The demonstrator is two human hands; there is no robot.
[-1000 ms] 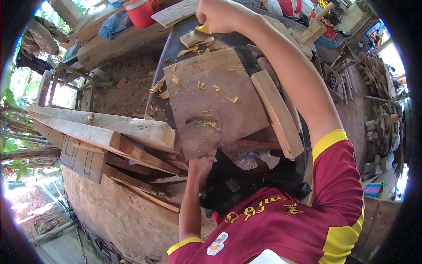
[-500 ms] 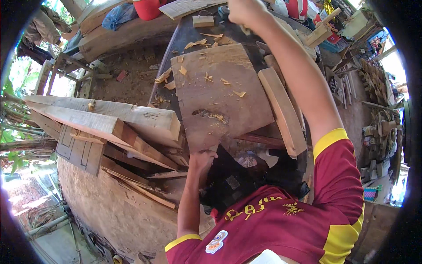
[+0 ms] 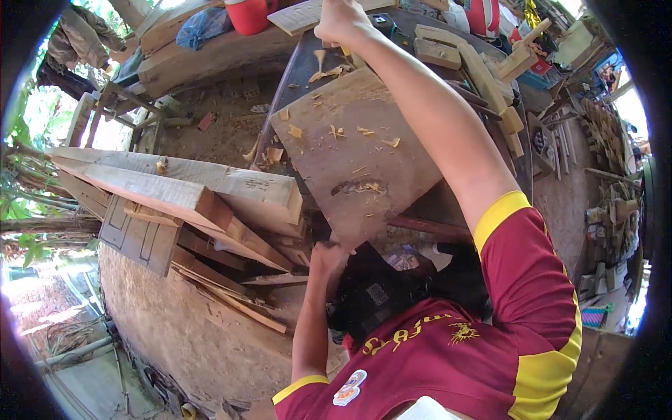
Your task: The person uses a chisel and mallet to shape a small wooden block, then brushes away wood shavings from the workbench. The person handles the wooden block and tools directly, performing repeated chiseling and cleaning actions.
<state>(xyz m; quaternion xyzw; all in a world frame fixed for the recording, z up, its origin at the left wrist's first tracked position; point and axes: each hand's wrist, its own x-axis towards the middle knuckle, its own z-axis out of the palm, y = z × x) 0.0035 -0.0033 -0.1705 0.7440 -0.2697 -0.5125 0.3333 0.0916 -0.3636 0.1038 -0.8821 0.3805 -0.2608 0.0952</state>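
Right hand (image 3: 343, 25) at twelve o'clock, partly cut off, curled, what it grips unclear; left hand (image 3: 327, 259) at six pinches the wooden board (image 3: 353, 159), centred, its long axis eleven to five

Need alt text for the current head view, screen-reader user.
A person's left hand holds the near corner of a brown board scattered with wood shavings; the right hand is stretched beyond its far edge. Timber beams lie at left.
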